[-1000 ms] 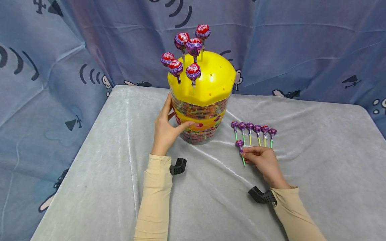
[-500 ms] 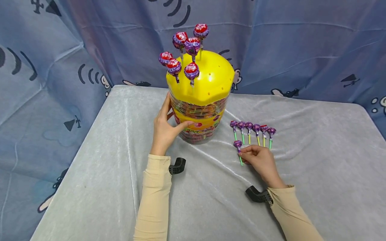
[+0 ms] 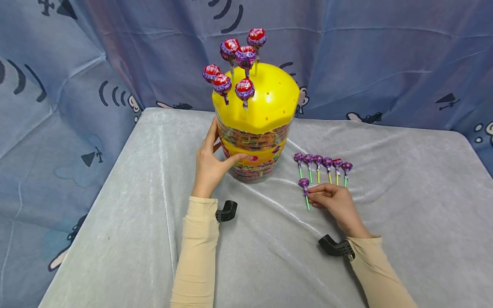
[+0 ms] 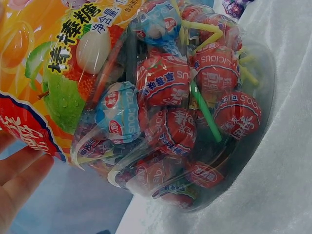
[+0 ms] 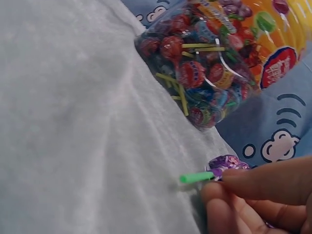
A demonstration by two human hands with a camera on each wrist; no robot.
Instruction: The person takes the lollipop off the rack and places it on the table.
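A clear plastic candy jar with a domed yellow lid stands upright on the cloth-covered table; several purple-and-red lollipops stick up from the lid's left side. My left hand holds the jar's left side, thumb across the front and fingers behind. In the left wrist view its fingertips touch the printed label. The right hand pinches a purple-wrapped lollipop just below its head, with the green stick pointing free in the right wrist view. Wrapped lollipops fill the jar.
A row of several purple lollipops lies on the table right of the jar, just beyond the right hand. Small holes dot the lid's right side. A patterned blue curtain hangs behind the grey tablecloth.
The right hand and its lollipop have shifted slightly left, and the stick now stands a little more upright in the head view. The left hand keeps its hold on the jar.
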